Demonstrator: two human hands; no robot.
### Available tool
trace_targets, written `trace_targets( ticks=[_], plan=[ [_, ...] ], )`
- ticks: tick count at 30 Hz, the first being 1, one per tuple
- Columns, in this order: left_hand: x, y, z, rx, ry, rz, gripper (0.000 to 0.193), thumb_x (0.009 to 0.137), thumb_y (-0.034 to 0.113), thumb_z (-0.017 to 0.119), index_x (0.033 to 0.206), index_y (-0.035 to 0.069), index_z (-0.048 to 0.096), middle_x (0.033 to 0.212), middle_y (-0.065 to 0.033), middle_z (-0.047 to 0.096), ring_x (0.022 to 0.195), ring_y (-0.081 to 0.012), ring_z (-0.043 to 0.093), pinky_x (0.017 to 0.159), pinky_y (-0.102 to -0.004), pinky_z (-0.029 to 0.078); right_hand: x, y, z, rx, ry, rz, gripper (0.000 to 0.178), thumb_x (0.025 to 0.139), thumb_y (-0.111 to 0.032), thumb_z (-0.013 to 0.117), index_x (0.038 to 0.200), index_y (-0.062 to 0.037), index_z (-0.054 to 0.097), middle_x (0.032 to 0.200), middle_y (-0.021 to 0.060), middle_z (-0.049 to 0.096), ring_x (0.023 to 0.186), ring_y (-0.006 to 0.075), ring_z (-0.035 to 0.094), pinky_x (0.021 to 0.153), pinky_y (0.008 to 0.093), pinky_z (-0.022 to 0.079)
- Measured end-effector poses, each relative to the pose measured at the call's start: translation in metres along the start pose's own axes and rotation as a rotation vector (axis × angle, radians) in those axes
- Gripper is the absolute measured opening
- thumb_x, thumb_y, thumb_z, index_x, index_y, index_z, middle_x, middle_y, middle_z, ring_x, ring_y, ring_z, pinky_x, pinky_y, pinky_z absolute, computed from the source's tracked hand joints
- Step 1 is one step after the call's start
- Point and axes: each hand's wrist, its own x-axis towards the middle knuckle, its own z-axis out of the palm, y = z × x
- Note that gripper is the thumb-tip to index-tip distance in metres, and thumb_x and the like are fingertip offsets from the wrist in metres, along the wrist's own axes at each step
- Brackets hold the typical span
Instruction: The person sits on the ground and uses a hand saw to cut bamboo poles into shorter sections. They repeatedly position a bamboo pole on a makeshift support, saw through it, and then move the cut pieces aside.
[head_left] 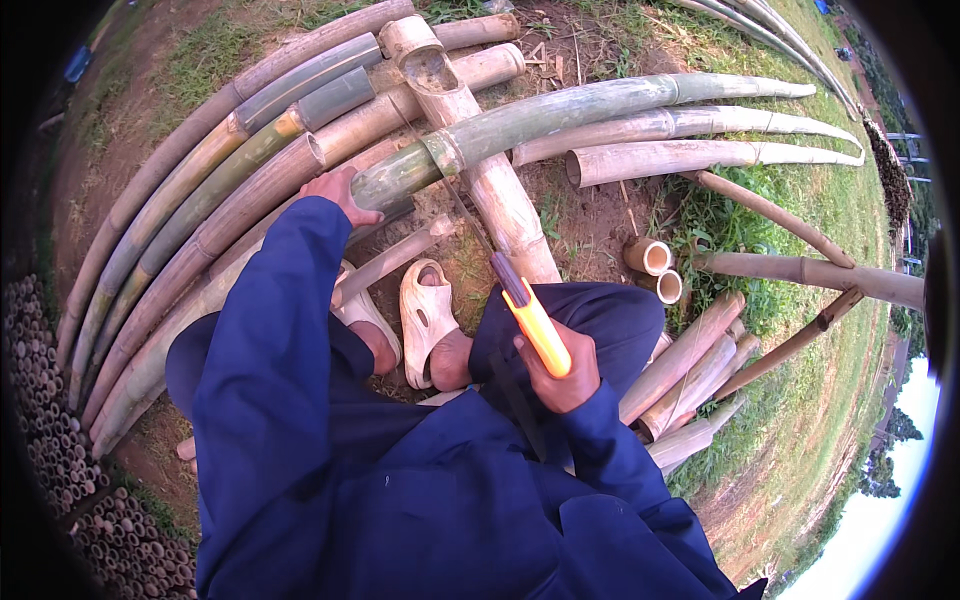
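My right hand [560, 375] grips the orange handle of a hand saw [535, 325]. Its thin blade runs up and left to a long green bamboo pole [600, 105], meeting it near a node where the pole lies across a thick tan bamboo log [480, 150]. My left hand [340, 192] presses down on the green pole's near end, a little left of the blade. Both arms are in dark blue sleeves. My feet in cream clogs [425, 315] rest on the ground between the two hands.
Many long bamboo poles [200, 220] lie stacked to the left and ahead. Short cut bamboo pieces [655, 270] and a bundle of split lengths [690, 375] sit on the right. Stacked bamboo ends [45, 400] show at the lower left. Grass and bare soil surround the spot.
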Motion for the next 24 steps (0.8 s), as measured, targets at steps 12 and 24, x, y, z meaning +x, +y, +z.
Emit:
trace_targets(
  ticks=[12,24],
  plan=[
    [0.000,0.005,0.002,0.004,0.009,0.006,0.092,0.062,0.056,0.086,0.135,0.006,0.062,0.121,-0.0225,0.072,0.114,-0.0392,0.069,0.102,-0.0479,0.051,0.016,0.005,0.012,0.013,0.035,-0.052,0.015,0.089,-0.004,0.073,0.103,0.0020,0.070,0.082,0.0229,0.069,0.075,0.0419,0.071,0.066,0.0384,0.054],
    [-0.002,0.006,0.000,0.003,-0.020,0.034,0.092,0.064,0.060,0.085,0.133,0.004,0.063,0.119,-0.0245,0.072,0.114,-0.0390,0.069,0.102,-0.0476,0.051,0.020,0.010,0.017,-0.006,0.050,-0.064,0.013,0.090,-0.007,0.074,0.096,0.0031,0.067,0.076,0.0237,0.065,0.070,0.0450,0.066,0.063,0.0411,0.051]
  ],
)
